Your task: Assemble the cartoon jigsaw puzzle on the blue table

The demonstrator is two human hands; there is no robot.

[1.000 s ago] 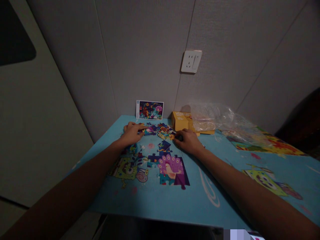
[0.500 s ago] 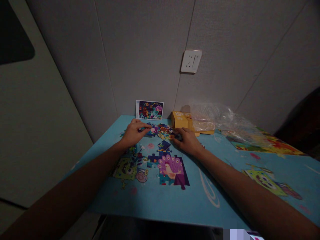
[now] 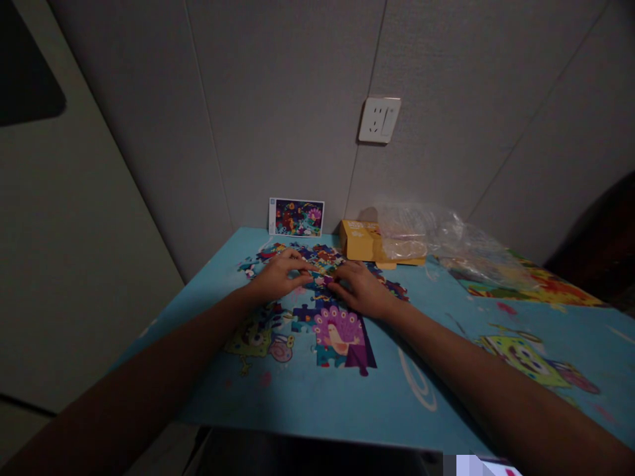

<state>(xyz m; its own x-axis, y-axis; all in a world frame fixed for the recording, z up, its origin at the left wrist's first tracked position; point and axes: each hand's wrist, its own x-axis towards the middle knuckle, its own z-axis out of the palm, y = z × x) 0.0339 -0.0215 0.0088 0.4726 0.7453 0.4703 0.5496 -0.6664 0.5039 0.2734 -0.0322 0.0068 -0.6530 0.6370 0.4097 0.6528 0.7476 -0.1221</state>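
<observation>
My left hand [image 3: 282, 276] pinches the edge of a small pink-and-blue puzzle piece [image 3: 320, 281] between thumb and fingers. From the other side, the bent fingers of my right hand [image 3: 363, 288] close on the same piece, partly hiding it. Just below lies a joined section of jigsaw puzzle [image 3: 340, 337] showing a pink peacock, with blue pieces [image 3: 301, 318] attached at its left. Several loose puzzle pieces [image 3: 325, 252] are heaped beyond my hands, and more lie to either side.
A picture card [image 3: 296, 218] leans on the wall at the back. Right of it stand a yellow box [image 3: 358, 242] and crumpled clear plastic [image 3: 417, 231]. A colourful sheet [image 3: 536, 291] lies at the right on the blue cartoon tablecloth [image 3: 297, 403]. A socket [image 3: 380, 120] is on the wall.
Both hands have come nearer to me and closer together, from the heap of pieces to just above the peacock section. A puzzle piece now shows between them.
</observation>
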